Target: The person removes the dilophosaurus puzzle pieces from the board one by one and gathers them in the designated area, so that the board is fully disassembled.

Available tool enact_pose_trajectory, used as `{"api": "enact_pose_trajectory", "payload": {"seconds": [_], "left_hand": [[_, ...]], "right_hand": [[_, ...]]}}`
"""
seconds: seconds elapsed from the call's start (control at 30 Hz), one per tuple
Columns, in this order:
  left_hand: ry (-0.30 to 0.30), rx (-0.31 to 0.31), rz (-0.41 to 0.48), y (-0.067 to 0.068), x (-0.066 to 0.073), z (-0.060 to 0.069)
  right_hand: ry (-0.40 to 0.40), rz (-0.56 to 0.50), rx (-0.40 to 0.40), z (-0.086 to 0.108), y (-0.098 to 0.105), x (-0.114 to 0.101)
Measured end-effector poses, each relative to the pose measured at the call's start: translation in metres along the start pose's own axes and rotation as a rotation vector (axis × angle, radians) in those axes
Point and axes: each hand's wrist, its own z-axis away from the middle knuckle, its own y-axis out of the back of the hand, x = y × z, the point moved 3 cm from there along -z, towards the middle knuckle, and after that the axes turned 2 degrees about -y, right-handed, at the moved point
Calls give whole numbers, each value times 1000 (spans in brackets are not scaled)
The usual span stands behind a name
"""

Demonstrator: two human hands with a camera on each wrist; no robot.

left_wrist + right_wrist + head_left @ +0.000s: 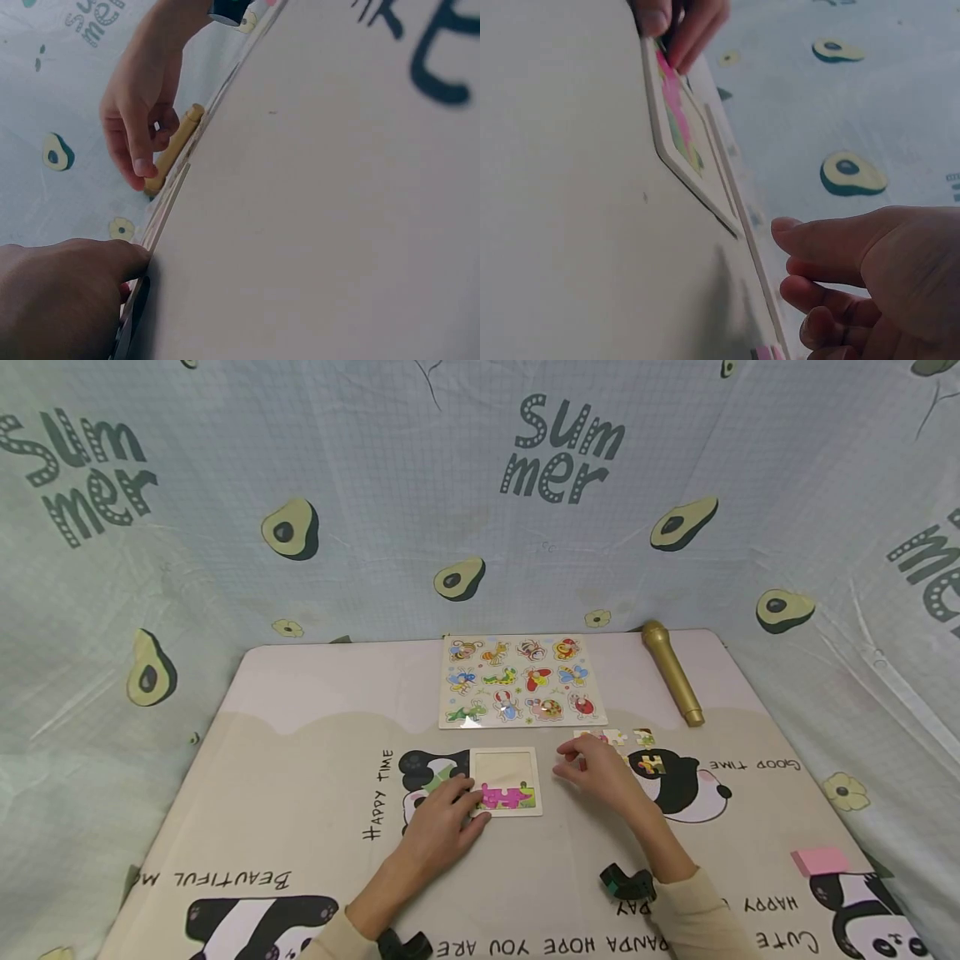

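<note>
A small square puzzle frame (538,777) lies mid-table with pink and green pieces (508,797) joined along its near side; the far part shows bare wood. My left hand (444,822) rests at the frame's left edge, fingers on its left and near sides. My right hand (600,772) is raised to the right of the frame, fingers loosely bent, with no piece visible in them. Loose puzzle pieces (643,737) lie just beyond and beside it, one (652,765) on the printed panda. In the right wrist view, the frame (657,127) is seen edge-on beyond my right hand (870,277).
An insect picture board (522,681) lies at the back middle, with a gold microphone-shaped object (673,675) to its right. A pink block (821,862) sits at the right edge. Black straps (628,883) are near both wrists.
</note>
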Motion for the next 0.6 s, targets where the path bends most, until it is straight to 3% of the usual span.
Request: {"api": "enact_pose_trajectory", "payload": {"seconds": [0.27,0.6], "left_hand": [[1,-7,15,1,0,-1],[-6,-2,25,1,0,0]], "right_hand": [[37,-4,-64,5,-18,-14],[17,35,-107,13,-35,-25]]}}
